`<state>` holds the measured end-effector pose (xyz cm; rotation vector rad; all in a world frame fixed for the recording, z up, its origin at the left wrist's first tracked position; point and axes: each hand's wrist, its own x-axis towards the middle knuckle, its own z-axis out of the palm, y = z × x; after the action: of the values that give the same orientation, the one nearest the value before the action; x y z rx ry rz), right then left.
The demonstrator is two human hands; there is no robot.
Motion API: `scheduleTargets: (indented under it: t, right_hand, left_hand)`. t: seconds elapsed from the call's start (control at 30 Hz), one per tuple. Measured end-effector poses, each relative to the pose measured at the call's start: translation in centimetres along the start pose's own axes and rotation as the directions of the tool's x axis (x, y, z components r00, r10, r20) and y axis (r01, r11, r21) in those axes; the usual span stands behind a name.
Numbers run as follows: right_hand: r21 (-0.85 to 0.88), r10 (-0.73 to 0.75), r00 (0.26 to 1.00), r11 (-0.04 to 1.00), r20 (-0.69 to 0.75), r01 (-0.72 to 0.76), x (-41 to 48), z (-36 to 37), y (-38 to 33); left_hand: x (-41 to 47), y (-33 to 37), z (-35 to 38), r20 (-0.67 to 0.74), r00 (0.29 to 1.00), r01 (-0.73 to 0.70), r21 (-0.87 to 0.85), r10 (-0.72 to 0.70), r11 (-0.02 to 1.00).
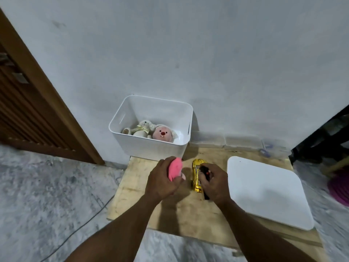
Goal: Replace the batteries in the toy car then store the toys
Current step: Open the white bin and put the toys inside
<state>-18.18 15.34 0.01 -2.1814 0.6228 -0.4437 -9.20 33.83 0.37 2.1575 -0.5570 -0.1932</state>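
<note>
My left hand [161, 179] is closed around a pink soft toy [175, 170], held just above the wooden board in front of the bin. My right hand [215, 182] grips a black remote control [204, 172] with a red button, right beside a shiny yellow toy car [197, 175] that lies on the board. Whether the hand also touches the car is unclear. A white plastic bin [151, 146] stands against the wall and holds a cream plush bear [142, 128] and a pink-faced plush [162, 134].
A white bin lid [264, 190] lies flat on the wooden board [136, 186] to the right of my hands. A brown door frame [47, 95] stands at left. A thin cable [90, 218] crosses the marbled floor. Dark furniture and a purple object [340, 188] sit at far right.
</note>
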Motion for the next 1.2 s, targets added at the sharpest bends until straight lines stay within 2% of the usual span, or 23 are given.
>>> scheduleTargets:
  t: [0.1, 0.2, 0.27, 0.33, 0.43, 0.53, 0.87, 1.03, 1.2]
  right_hand:
    - [0.144, -0.077, 0.991, 0.985, -0.109, 0.093, 4.1, 0.6, -5.7]
    - [0.200, -0.138, 0.974, 0.964, -0.181, 0.174, 8.5, 1.2, -10.8]
    - [0.217, -0.098, 0.982, 0.967, -0.159, 0.131, 11.6, 2.0, -13.1]
    - [0.218, 0.000, 0.996, 0.976, -0.084, 0.019, 14.7, 3.0, -14.7]
    - [0.118, 0.077, 0.997, 0.990, 0.030, -0.080, 18.2, 4.8, -15.8]
    - [-0.028, 0.091, 0.990, 0.996, 0.107, -0.088, 20.2, 6.7, -15.9]
    - [-0.210, 0.228, 0.946, 0.961, 0.229, -0.181, 22.0, 11.7, -15.0]
    - [-0.196, 0.235, 0.947, 0.961, 0.218, -0.193, 21.6, 11.1, -13.9]
    - [-0.198, 0.111, 0.991, 0.976, 0.078, -0.093, 20.9, 7.8, -13.1]
  left_hand:
    - [3.7, 1.0, -3.8, -0.199, 0.976, -0.089, 0.008, 0.089, 0.996]
    - [8.3, 2.1, -8.2, -0.287, 0.954, -0.084, 0.006, 0.082, 0.996]
    - [11.4, 2.5, -10.9, -0.277, 0.960, -0.013, 0.041, 0.024, 0.999]
    - [14.4, 2.3, -13.0, -0.240, 0.969, 0.073, 0.068, -0.055, 0.995]
    - [17.8, 0.7, -14.5, -0.155, 0.976, 0.166, 0.075, -0.153, 0.983]
    - [19.4, -0.4, -14.7, -0.110, 0.979, 0.187, 0.168, -0.170, 0.968]
    - [21.8, -3.1, -13.4, -0.042, 0.972, 0.230, 0.386, -0.232, 0.893]
    - [21.6, -4.2, -13.5, -0.001, 0.956, 0.271, 0.397, -0.295, 0.877]
    - [21.2, -2.8, -12.5, -0.010, 0.958, 0.270, 0.378, -0.288, 0.886]
